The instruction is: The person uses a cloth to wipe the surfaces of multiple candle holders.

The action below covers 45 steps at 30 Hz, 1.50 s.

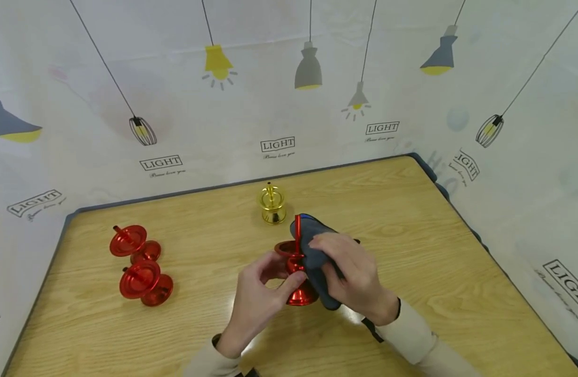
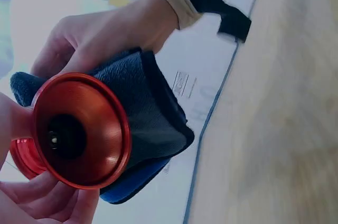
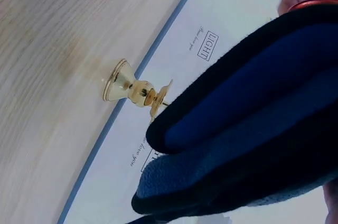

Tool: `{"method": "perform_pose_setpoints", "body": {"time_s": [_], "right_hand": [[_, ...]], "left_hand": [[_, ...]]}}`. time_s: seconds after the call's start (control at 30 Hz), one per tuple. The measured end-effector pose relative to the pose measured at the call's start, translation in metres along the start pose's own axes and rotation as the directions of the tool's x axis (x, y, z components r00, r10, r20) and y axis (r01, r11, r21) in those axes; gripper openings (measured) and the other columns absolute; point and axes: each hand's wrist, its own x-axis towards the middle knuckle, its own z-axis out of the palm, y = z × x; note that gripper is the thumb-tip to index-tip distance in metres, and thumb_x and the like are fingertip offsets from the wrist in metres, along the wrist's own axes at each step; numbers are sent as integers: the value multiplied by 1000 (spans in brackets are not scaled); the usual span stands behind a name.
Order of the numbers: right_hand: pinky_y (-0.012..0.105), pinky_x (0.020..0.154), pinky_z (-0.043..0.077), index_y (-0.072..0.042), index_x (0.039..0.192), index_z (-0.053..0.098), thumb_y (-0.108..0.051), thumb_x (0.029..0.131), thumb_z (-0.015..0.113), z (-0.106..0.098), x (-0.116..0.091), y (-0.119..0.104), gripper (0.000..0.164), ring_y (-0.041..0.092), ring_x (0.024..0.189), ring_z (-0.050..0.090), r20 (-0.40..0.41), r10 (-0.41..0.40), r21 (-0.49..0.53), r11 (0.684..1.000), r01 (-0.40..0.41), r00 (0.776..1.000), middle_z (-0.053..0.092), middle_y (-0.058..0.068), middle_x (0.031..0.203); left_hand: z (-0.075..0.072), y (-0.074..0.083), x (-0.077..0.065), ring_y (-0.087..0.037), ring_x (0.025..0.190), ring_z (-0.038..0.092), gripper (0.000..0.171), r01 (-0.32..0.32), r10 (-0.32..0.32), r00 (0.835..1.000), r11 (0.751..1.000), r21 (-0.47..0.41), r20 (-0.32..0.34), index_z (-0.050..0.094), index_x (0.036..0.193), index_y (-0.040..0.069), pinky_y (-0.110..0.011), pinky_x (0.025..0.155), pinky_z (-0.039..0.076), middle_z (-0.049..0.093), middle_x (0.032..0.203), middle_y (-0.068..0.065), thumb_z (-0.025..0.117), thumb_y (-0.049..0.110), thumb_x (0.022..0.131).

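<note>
My left hand (image 1: pixel 262 293) grips a shiny red candlestick (image 1: pixel 302 294) by its stem, above the table in front of me. It has a flared foot, a shallow dish and a thin upright post. In the left wrist view, the hollow underside of the foot (image 2: pixel 103 129) faces the camera. A folded dark blue cloth (image 1: pixel 324 293) is bunched in my right hand (image 1: pixel 357 269), which holds it against the candlestick's right side. The cloth (image 3: pixel 248 92) fills much of the right wrist view and hides most of the candlestick there.
Two more red candlesticks (image 1: pixel 157 290) stand close together at the left of the wooden table (image 1: pixel 213 230). A gold candlestick (image 1: pixel 273 213) stands beyond my hands, towards the back edge. A printed white curtain (image 1: pixel 242 120) hangs behind the table and along its sides.
</note>
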Motion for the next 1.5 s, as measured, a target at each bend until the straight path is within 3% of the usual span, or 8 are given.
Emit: {"method": "perform_pose_setpoints", "body": {"time_s": [0.3,0.47,0.53,0.77,1.0,1.23,1.37,1.5], "right_hand": [[30,97,55,12,104,66,-8,100,62,1,-4,-3,20,30,94,71,-28,76,164,984,-71,997,71,22,101],[28,96,56,14,106,65,-8,100,62,3,-8,-5,23,27,97,72,-33,169,322,935,-150,985,71,23,101],[27,95,56,15,106,65,-8,100,62,4,-10,-4,24,28,94,72,-37,181,318,935,-160,983,71,23,100],[31,89,58,10,103,67,-9,101,60,0,-7,-1,21,29,87,71,-26,64,43,997,-63,998,71,19,98],[38,83,60,9,100,68,-5,100,59,6,-5,-4,17,31,87,72,1,-72,-89,993,72,997,71,21,98],[37,88,60,9,103,68,-8,100,61,5,-5,-3,18,30,90,72,0,-45,21,999,45,999,71,20,100],[32,95,57,10,106,67,-9,101,61,4,-8,-1,21,31,94,71,-1,11,137,991,-11,1000,71,21,104],[27,98,54,13,111,65,-10,102,61,1,-12,4,25,28,98,70,22,87,234,968,-90,996,70,23,106]], "left_hand": [[-14,-17,3,-9,99,67,39,-35,97,973,959,-281,211,64,124,-9,-25,88,56,72,112,-9,68,20,99],[-18,-26,5,-6,104,65,31,92,165,898,835,-542,408,66,125,4,-23,93,53,71,112,6,59,27,104],[-18,-26,6,-6,105,64,33,147,151,877,820,-553,457,64,128,2,-23,93,53,70,113,6,55,25,106],[-6,-6,3,-12,96,69,35,54,-37,987,993,-104,159,66,125,2,-26,86,58,72,111,-12,72,21,96],[6,-1,1,-10,82,71,34,32,-21,995,994,108,-98,73,109,19,-27,76,59,76,97,5,89,24,80],[-6,-15,2,-11,86,69,31,-11,15,999,996,-86,44,72,116,6,-28,79,59,74,100,-3,80,18,89],[-15,-24,1,-9,95,68,39,2,74,975,939,-343,208,67,122,-4,-26,85,57,73,106,1,72,25,96],[-21,-24,0,-10,101,69,39,113,136,919,809,-577,370,66,126,4,-26,91,56,74,109,2,64,34,100]]}}
